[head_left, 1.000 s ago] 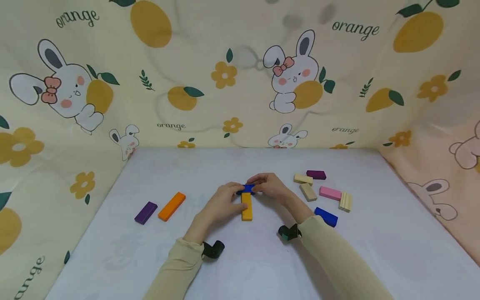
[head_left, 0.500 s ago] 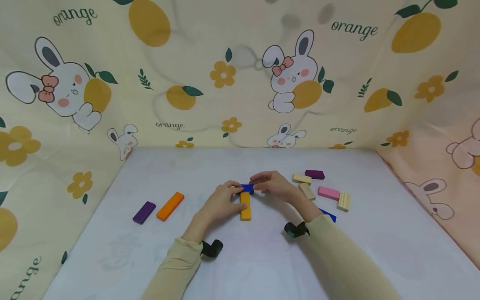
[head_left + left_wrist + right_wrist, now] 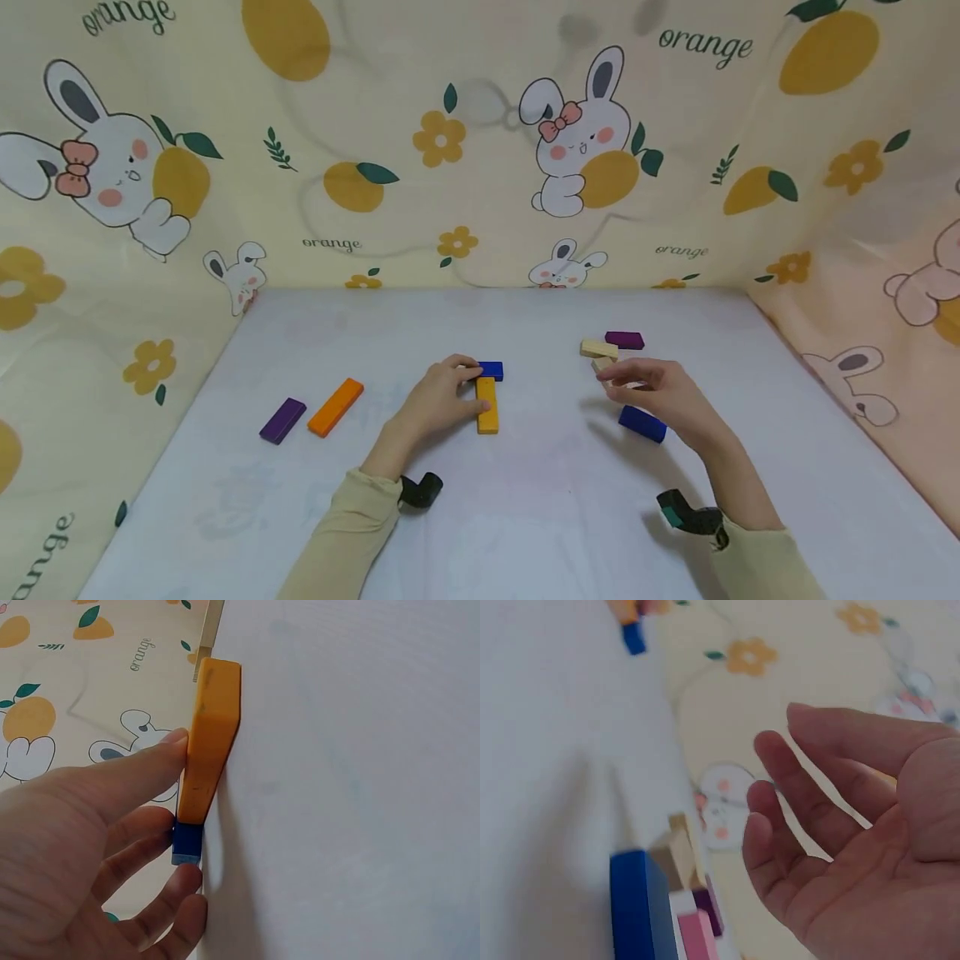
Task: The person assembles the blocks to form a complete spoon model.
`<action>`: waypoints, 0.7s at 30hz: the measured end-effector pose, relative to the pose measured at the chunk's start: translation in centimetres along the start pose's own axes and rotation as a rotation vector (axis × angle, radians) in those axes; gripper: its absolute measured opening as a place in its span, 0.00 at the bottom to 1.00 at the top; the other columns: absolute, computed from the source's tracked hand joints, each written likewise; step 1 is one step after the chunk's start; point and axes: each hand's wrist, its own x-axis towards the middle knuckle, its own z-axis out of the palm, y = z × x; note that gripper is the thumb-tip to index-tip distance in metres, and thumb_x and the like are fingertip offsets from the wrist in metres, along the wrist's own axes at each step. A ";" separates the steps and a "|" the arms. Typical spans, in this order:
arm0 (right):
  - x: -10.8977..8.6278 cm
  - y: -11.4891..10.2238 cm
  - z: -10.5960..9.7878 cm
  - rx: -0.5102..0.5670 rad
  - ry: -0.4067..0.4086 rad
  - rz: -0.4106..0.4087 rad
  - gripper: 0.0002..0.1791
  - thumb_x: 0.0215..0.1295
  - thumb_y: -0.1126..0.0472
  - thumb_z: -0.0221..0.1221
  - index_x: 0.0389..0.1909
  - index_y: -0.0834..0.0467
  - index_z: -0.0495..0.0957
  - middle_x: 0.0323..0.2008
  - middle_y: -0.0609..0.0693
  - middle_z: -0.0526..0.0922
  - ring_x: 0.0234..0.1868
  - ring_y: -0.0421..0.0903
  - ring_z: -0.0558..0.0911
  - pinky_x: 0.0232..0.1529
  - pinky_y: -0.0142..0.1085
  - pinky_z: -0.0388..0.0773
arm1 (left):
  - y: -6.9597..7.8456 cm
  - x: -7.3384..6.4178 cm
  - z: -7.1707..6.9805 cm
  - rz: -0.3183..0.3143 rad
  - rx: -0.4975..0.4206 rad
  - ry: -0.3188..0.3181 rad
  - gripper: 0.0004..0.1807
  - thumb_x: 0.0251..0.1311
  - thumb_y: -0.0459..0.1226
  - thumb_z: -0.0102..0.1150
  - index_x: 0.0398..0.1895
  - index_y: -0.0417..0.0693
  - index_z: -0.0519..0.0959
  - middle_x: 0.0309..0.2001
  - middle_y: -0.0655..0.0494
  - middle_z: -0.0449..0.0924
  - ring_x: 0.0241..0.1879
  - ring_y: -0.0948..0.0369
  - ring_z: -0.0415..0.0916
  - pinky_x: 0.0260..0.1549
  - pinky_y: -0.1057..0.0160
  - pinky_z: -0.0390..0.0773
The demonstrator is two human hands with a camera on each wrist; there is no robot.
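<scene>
In the head view my left hand [image 3: 438,393] rests on two wooden blocks that make a T. Its thumb presses on the yellow block [image 3: 487,417], and its fingertips touch the left part of the blue block [image 3: 492,370] across the far end. The left wrist view shows the thumb straight on the yellow block [image 3: 214,735], fingers loosely bent by the blue block [image 3: 187,838]. My right hand [image 3: 656,387], fingers loosely bent and holding nothing, hovers over the block group at right. A beige block [image 3: 600,365] lies behind its fingertips; a second dark blue block [image 3: 641,423] lies below it.
Another beige block [image 3: 597,348] and a maroon block [image 3: 625,340] lie farther back. A pink block [image 3: 696,934] shows in the right wrist view, hidden by the hand in the head view. At left lie an orange block [image 3: 335,407] and a purple block [image 3: 282,421].
My right hand has let go of the blue block and moved right to the loose blocks. My left hand stays on the yellow and blue blocks. The head view has tilted slightly.
</scene>
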 end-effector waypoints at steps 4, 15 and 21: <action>-1.9 0.7 -1.0 -0.050 0.041 -0.002 0.20 0.64 0.55 0.66 0.53 0.61 0.81 0.56 0.56 0.78 0.56 0.52 0.72 0.48 0.31 0.76 | -0.1 0.0 -0.1 -0.003 0.001 -0.002 0.34 0.58 0.50 0.69 0.64 0.44 0.76 0.67 0.54 0.67 0.62 0.51 0.66 0.62 0.53 0.67; -2.6 4.7 -3.3 0.041 -0.110 -0.110 0.20 0.65 0.65 0.65 0.56 0.66 0.78 0.59 0.63 0.75 0.57 0.61 0.72 0.48 0.38 0.79 | 0.3 -0.1 -0.4 0.013 -0.004 0.009 0.33 0.58 0.49 0.70 0.63 0.43 0.76 0.66 0.52 0.68 0.63 0.49 0.65 0.62 0.51 0.66; -2.6 6.3 -4.2 0.057 -0.168 -0.103 0.22 0.65 0.65 0.64 0.60 0.64 0.75 0.60 0.62 0.74 0.56 0.60 0.72 0.49 0.36 0.78 | 0.3 -0.1 -0.3 0.019 0.006 0.004 0.33 0.58 0.49 0.69 0.64 0.43 0.76 0.66 0.51 0.67 0.62 0.48 0.66 0.62 0.52 0.66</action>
